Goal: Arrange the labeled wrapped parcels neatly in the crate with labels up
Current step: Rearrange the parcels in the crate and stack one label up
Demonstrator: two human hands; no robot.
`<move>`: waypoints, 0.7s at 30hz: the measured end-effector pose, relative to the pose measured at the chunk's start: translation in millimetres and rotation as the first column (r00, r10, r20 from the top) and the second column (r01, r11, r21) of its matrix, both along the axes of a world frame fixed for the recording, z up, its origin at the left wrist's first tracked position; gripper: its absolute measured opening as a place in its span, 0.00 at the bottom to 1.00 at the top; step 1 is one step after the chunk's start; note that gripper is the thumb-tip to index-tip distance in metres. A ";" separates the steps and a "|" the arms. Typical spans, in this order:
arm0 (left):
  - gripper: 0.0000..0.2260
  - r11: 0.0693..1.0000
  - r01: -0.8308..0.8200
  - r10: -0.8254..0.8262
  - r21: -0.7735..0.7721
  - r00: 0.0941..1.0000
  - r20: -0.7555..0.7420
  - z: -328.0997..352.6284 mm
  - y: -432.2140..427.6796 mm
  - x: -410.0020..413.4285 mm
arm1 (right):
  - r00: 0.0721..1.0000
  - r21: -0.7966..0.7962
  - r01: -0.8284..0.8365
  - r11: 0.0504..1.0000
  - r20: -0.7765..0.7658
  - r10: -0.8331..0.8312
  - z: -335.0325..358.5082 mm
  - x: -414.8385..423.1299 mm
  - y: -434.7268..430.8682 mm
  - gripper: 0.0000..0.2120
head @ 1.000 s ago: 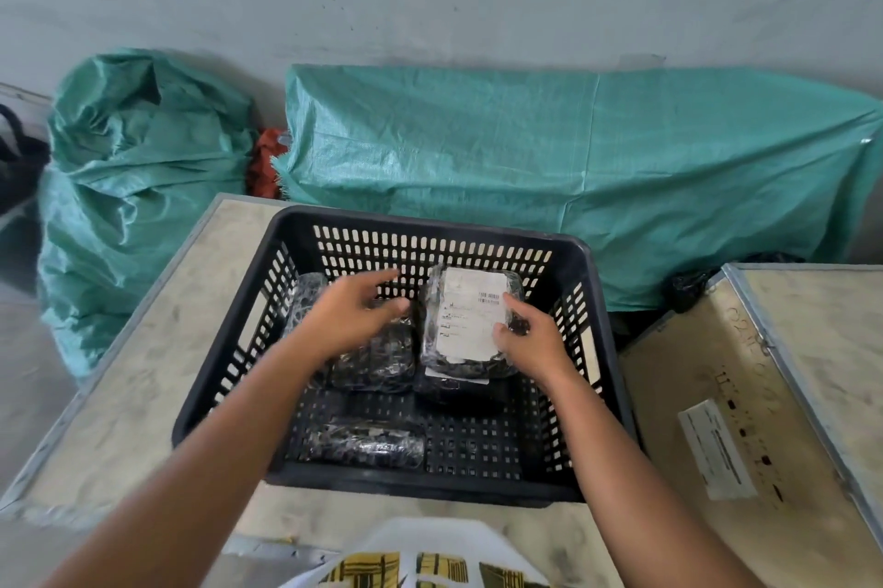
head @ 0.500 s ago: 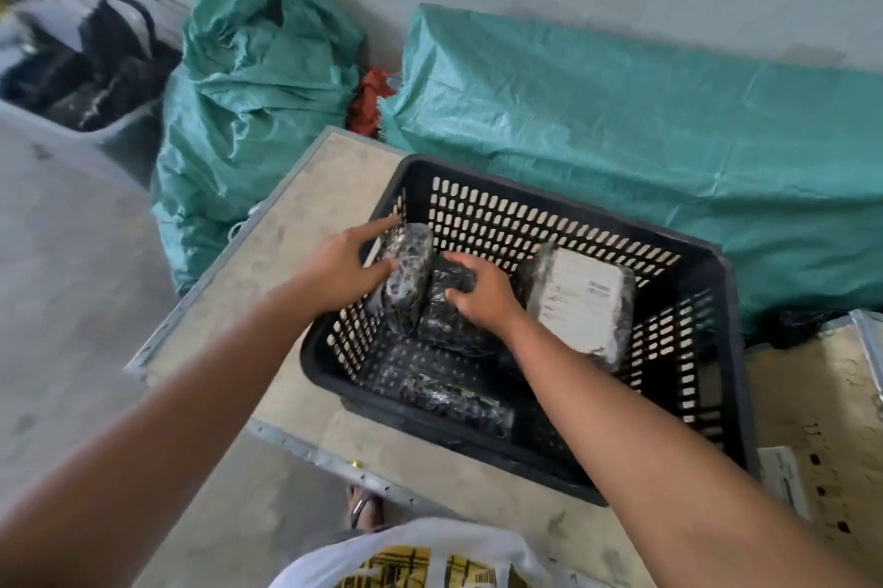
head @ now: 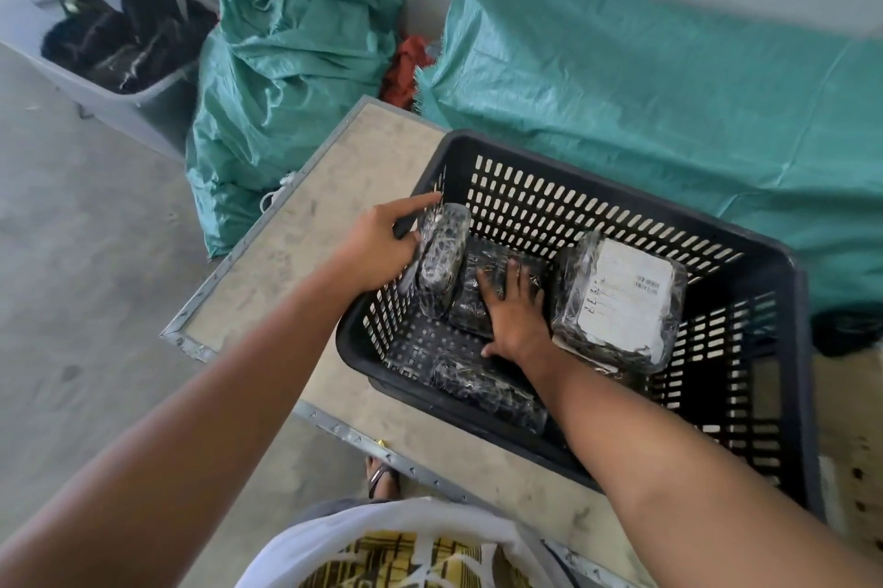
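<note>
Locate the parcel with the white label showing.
Head view: the labelled parcel sits in the black crate, right of centre, label up, just right of the right hand.

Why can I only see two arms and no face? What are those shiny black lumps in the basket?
The camera sits on the person's head and looks down, so you see only their arms. The black crate stands on a wooden board with metal edges. The lumps are parcels wrapped in clear plastic. The left hand holds one parcel standing on its edge by the crate's left wall. The right hand lies flat on a dark parcel in the middle. On the right, a bigger parcel shows its white label on top. Another parcel lies near the front. Behind are green sacks.
</note>
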State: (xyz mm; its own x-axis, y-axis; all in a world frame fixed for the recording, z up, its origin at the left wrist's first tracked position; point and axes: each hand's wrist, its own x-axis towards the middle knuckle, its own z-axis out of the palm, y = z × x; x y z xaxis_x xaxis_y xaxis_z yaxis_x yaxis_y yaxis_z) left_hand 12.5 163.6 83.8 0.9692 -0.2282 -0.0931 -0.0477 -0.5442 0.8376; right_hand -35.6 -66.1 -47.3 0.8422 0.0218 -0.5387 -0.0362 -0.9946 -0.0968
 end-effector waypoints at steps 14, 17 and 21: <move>0.28 1.000 -0.011 0.011 0.007 1.000 -0.025 -1.0 1.2 0.6 | 0.962 0.404 -0.041 0.914 0.262 -0.073 48.5 12.3 -19.3 0.39; 0.28 1.000 -0.014 0.015 0.007 1.000 -0.024 -2.9 1.4 0.7 | 0.928 0.529 0.036 0.848 0.298 -0.225 65.7 12.8 -25.4 0.35; 0.28 1.000 -0.015 0.015 0.014 1.000 -0.018 -3.2 1.6 0.3 | 0.843 0.640 0.173 0.749 0.298 -0.449 88.9 7.1 -29.8 0.32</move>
